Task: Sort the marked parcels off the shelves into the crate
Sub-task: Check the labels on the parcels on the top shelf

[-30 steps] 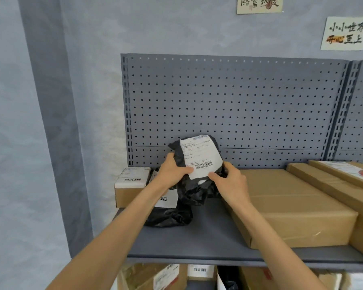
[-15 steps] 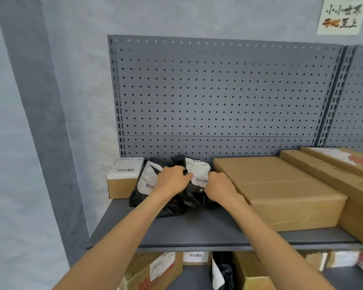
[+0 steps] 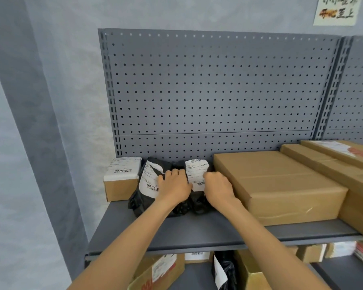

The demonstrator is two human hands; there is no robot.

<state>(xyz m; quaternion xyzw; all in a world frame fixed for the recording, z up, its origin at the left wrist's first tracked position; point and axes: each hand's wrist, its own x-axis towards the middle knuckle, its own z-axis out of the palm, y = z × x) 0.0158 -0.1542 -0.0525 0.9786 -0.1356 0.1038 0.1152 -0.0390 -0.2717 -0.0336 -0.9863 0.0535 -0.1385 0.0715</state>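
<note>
left hand point(image 3: 175, 186): fingers curled, resting on black plastic mailer bag with white label point(image 3: 194, 176) | right hand point(image 3: 217, 186): curled, gripping it | bag: on grey metal shelf point(image 3: 208, 233), between small cardboard box point(image 3: 122, 181) and large brown carton point(image 3: 281, 185)

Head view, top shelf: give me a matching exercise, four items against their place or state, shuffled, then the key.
Items
1. small labelled box
2. black poly bag
3. large cardboard box
4. left hand

Places or states
A. right of both hands, against the pegboard
B. far left end of the shelf
C. resting on the black bags
D. between small box and hands, white label up

Pairs: 1-B, 2-D, 3-A, 4-C
</note>
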